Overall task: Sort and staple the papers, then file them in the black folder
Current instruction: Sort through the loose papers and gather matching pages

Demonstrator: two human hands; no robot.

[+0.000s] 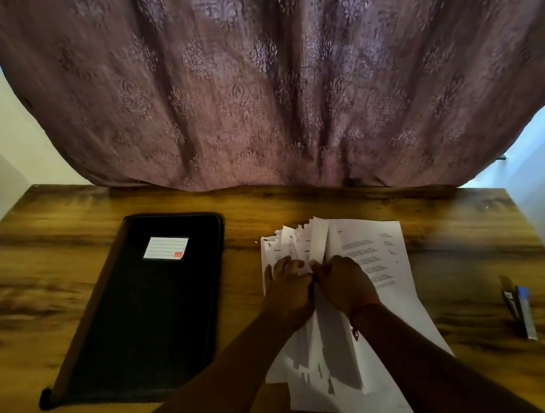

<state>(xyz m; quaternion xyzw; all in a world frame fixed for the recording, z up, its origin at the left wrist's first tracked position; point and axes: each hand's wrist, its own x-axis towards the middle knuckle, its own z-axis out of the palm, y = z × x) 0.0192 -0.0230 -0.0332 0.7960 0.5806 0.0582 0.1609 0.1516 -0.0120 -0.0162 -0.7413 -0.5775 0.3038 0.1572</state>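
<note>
Both hands meet over the papers (374, 262): the left hand (286, 288) and right hand (344, 281) pinch raised sheets between curled fingertips. The black folder (146, 311) lies closed, well left of them.

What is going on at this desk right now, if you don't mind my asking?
A person is working through a loose stack of papers on a wooden desk. The left hand and right hand meet at the middle of the stack, pinching sheets that stand up between them. The black folder lies closed to the left, and the stapler sits untouched at the right edge.
</note>
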